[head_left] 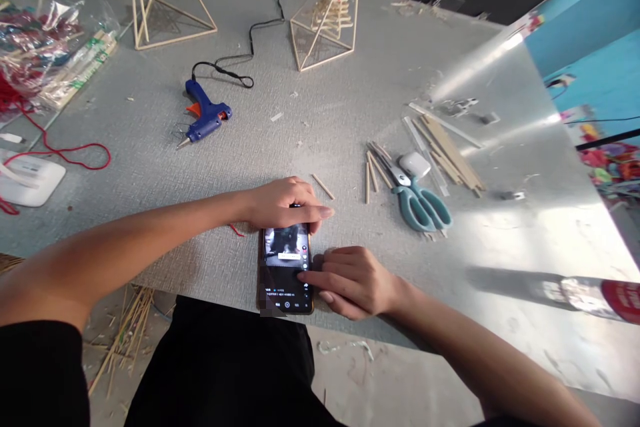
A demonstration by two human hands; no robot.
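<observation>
A smartphone (287, 267) with a lit screen lies flat at the table's near edge. My left hand (287, 205) curls over its top end, thumb across the screen and fingers round the far edge. From the right, my right hand (357, 280) reaches in with the index finger stretched onto the screen. Its other fingers are bent and hold nothing. Just beyond the hands, a short thin stick (323, 187) rests on the table. Teal-handled scissors (423, 203) lie to the right, beside a white earbud case (415, 165) and several cut sticks (374, 172).
A blue glue gun (204, 117) with a black cord lies ahead left. Two stick pyramid frames, one left (173, 20) and one right (325, 40), stand farther back. Bagged materials (55, 53) and red yarn (75, 149) occupy the left. A bottle (595, 297) lies at right.
</observation>
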